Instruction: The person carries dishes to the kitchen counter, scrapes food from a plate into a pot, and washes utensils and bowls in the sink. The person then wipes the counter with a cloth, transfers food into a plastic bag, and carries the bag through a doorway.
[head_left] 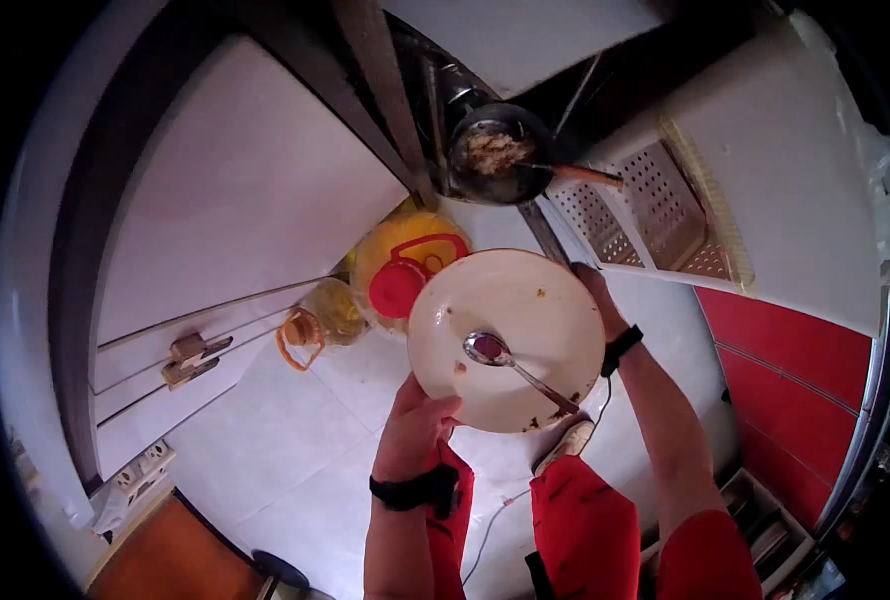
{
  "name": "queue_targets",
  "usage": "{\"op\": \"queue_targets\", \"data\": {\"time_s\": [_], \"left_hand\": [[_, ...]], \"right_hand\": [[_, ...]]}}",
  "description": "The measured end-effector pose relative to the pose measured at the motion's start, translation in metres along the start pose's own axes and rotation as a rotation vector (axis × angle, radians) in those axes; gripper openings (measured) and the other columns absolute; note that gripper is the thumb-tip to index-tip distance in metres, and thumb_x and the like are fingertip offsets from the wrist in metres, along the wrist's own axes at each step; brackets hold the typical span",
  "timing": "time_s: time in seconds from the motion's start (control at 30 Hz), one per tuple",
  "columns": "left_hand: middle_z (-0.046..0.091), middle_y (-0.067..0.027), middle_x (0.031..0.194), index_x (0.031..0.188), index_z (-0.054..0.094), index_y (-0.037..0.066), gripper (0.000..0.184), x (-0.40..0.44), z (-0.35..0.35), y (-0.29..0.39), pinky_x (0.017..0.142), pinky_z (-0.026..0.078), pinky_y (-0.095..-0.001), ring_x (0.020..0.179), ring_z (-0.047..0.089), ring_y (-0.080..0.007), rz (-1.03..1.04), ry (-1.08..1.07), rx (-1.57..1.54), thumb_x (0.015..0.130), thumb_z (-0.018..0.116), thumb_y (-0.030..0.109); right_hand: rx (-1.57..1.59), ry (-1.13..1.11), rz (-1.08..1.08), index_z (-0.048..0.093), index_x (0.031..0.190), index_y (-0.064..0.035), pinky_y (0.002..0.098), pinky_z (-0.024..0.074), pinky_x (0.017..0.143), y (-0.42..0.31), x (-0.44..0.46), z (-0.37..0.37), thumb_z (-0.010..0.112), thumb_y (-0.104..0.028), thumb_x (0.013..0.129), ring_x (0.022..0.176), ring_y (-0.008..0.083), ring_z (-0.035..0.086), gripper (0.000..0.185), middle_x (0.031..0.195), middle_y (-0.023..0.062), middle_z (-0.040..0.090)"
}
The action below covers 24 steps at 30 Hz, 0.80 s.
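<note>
A large white plate (525, 300) is held out in front of me, with brown food scraps and stains on it. Across it lies a metal spoon (505, 360), bowl end near the middle and handle towards the lower right rim. My left hand (415, 430) grips the lower left rim, its thumb over the edge and the fingers hidden below. At the right rim my right hand (597, 298) is closed on the plate, most of its fingers out of sight underneath.
Beyond the plate, a dark pan (500, 150) with brownish food and a utensil sits on the stove. On the floor stand a yellow oil jug (395, 250) with a red cap and a smaller bottle (330, 315). Red cabinets (785, 370) line the right, a white fridge-like door (235, 190) the left.
</note>
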<state>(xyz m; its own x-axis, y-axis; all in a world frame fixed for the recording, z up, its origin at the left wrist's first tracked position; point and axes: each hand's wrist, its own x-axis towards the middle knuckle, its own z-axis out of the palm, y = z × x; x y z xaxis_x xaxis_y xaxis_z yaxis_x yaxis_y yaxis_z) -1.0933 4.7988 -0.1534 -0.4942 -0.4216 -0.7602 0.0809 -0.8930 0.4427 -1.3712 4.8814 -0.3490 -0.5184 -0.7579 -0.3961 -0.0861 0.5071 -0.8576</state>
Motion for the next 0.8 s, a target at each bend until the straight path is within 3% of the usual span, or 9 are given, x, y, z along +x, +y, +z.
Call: {"op": "queue_targets", "data": {"time_s": [0.1,0.13,0.27,0.5,0.6,0.67,0.7,0.77,0.8], "left_hand": [[0.057,-0.0106,0.111,0.127,0.042,0.002,0.052,-0.002,-0.011,0.008,0.07,0.05,-0.03,0.091,0.06,-0.0193,0.055,0.046,-0.007,0.076,0.048,-0.007],[0.057,-0.0094,0.108,0.126,0.043,0.002,0.051,-0.004,-0.018,0.011,0.064,0.046,-0.027,0.085,0.058,-0.0167,0.04,0.04,0.003,0.076,0.048,-0.007],[0.057,-0.0065,0.102,0.123,0.045,0.002,0.048,-0.003,-0.023,0.02,0.054,0.037,-0.0211,0.073,0.052,-0.0103,0.057,0.072,-0.024,0.075,0.049,-0.008],[0.057,-0.0056,0.103,0.124,0.044,0.002,0.05,-0.004,-0.033,0.025,0.054,0.038,-0.021,0.074,0.052,-0.0094,0.065,0.092,-0.075,0.075,0.049,-0.009],[0.057,-0.005,0.101,0.123,0.043,0.002,0.051,-0.009,-0.027,0.025,0.054,0.038,-0.0204,0.071,0.051,-0.0088,0.058,0.067,-0.088,0.075,0.048,-0.01],[0.057,-0.0043,0.096,0.121,0.045,0.002,0.048,-0.01,-0.017,0.027,0.05,0.035,-0.019,0.065,0.048,-0.0073,0.08,0.218,-0.087,0.075,0.048,-0.01],[0.057,-0.0043,0.096,0.121,0.045,0.002,0.048,-0.012,-0.022,0.024,0.05,0.035,-0.019,0.065,0.048,-0.0073,0.074,0.224,-0.089,0.075,0.048,-0.01],[0.057,-0.0033,0.09,0.118,0.047,0.002,0.044,-0.016,-0.03,0.017,0.047,0.033,-0.0182,0.06,0.047,-0.0069,0.089,0.178,-0.024,0.075,0.048,-0.01],[0.057,-0.0029,0.089,0.116,0.048,0.002,0.041,-0.015,-0.021,0.017,0.046,0.032,-0.018,0.059,0.046,-0.0065,0.133,0.186,-0.035,0.076,0.047,-0.009]], "right_hand": [[-0.074,-0.086,0.079,0.055,0.066,-0.0005,0.0321,0.0435,0.048,-0.032,0.032,0.003,0.066,-0.022,0.071,0.049,0.0173,0.055,0.025,0.054,0.0083,0.055],[-0.182,-0.022,0.015,0.053,0.062,-0.0013,0.0334,0.0417,0.045,-0.044,0.039,0.007,0.063,-0.021,0.069,0.044,0.0178,0.052,0.023,0.05,0.0072,0.053],[-0.104,-0.035,0.151,0.053,0.06,-0.0019,0.032,0.0406,0.041,-0.035,0.085,0.024,0.064,-0.017,0.066,0.044,0.0158,0.052,0.02,0.051,0.0057,0.053],[0.015,-0.117,0.195,0.055,0.061,-0.003,0.0296,0.0377,0.039,-0.042,0.128,0.057,0.064,-0.016,0.068,0.043,0.0127,0.05,0.017,0.051,0.0045,0.053],[0.083,-0.174,0.235,0.053,0.061,-0.0062,0.0268,0.0347,0.039,-0.041,0.135,0.057,0.065,-0.015,0.074,0.041,0.011,0.047,0.02,0.051,0.0024,0.05],[0.322,-0.348,0.188,0.058,0.077,-0.0059,0.0254,0.0412,0.048,-0.045,0.137,0.052,0.069,-0.019,0.075,0.053,0.01,0.053,0.017,0.064,0.0024,0.057],[0.322,-0.352,0.196,0.058,0.077,-0.0059,0.0254,0.0412,0.048,-0.048,0.129,0.053,0.069,-0.019,0.075,0.053,0.01,0.053,0.017,0.064,0.0024,0.057],[0.418,-0.238,0.264,0.061,0.089,-0.0076,0.0263,0.0463,0.063,-0.062,0.111,0.053,0.07,-0.024,0.074,0.072,0.0089,0.055,0.024,0.076,0.0001,0.059],[0.329,-0.281,0.325,0.058,0.099,-0.0084,0.0269,0.0461,0.072,-0.082,0.1,0.042,0.068,-0.024,0.078,0.084,0.0075,0.055,0.029,0.09,-0.0031,0.059]]}}
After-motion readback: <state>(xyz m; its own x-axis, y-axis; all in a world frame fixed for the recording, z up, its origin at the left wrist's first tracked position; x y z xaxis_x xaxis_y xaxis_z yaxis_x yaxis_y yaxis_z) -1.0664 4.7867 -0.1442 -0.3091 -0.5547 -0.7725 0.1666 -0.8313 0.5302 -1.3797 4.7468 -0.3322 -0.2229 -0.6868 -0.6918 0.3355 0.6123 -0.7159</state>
